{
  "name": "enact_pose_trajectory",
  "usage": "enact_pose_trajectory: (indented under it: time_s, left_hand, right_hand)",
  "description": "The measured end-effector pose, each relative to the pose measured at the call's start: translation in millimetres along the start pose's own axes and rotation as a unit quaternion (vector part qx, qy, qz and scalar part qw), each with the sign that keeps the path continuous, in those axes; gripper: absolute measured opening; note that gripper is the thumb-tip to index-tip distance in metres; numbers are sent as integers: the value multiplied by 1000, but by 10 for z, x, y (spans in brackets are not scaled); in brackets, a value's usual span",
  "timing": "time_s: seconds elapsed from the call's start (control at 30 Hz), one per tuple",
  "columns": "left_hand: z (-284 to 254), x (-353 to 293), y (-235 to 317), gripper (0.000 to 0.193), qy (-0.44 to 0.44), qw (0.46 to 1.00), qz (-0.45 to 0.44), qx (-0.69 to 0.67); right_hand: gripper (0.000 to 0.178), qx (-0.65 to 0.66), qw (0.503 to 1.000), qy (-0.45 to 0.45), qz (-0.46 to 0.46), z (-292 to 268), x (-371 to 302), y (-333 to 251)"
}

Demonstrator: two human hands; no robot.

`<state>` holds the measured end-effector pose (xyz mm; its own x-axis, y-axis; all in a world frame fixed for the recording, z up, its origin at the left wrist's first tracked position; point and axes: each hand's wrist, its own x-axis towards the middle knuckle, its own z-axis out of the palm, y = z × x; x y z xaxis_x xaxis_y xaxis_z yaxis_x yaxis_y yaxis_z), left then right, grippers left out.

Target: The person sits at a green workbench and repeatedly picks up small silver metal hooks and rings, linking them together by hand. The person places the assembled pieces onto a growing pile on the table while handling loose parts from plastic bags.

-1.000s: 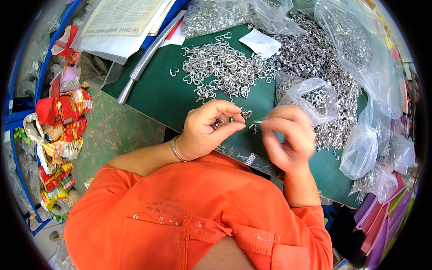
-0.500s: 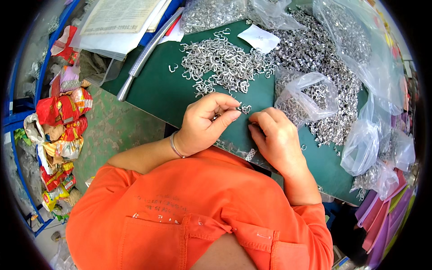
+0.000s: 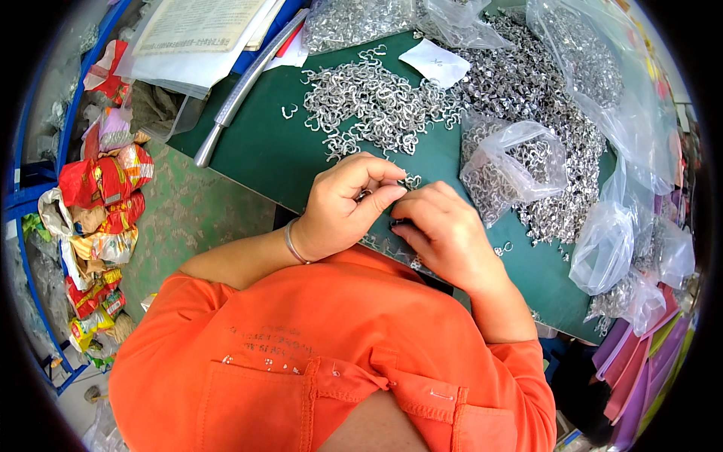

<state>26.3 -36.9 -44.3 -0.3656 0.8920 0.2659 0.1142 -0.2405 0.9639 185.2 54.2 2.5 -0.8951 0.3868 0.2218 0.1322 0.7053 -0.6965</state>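
My left hand is closed in a pinch, with a bit of shiny metal showing between its curled fingers. Right at its fingertips is a small curved silver hook; whether it is gripped or lies on the table just beyond, I cannot tell. Close by, my right hand has thumb and forefinger pressed together, a small dark edge at their tips, mostly hidden. Beyond both hands spreads a loose pile of curved silver hooks. A single hook lies left of that pile.
Darker small metal clips are heaped on the green table at far right. Clear plastic bags hold more metal pieces. A silver-handled tool and papers lie at the far left edge. Snack packets hang beside a blue rack.
My right hand has moved left, its fingertips coming nearer my left fingers. My left hand has shifted hardly at all and stays pinched.
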Motion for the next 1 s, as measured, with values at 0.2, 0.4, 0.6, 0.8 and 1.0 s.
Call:
enact_pose_trajectory:
  time_s: [0.2, 0.4, 0.6, 0.8, 1.0]
  left_hand:
    - [-25, 15, 51, 13, -29, 999, -1, 24]
    - [-64, 77, 99, 12, -90, 991, 42, 93]
    - [-78, 66, 83, 13, -105, 991, 46, 76]
    - [-98, 65, 100, 15, -99, 992, 34, 63]
    - [-76, 36, 64, 17, -69, 997, 31, 24]
  right_hand:
    - [19, 3, 999, 46, -2, 55, -32, 69]
    - [23, 26, 980, 195, -21, 63, -3, 46]
    - [24, -3, 985, 169, -35, 74, -47, 68]
    - [25, 89, 989, 116, -13, 43, 14, 51]
    - [26, 236, 949, 162, 132, 158, -84, 123]
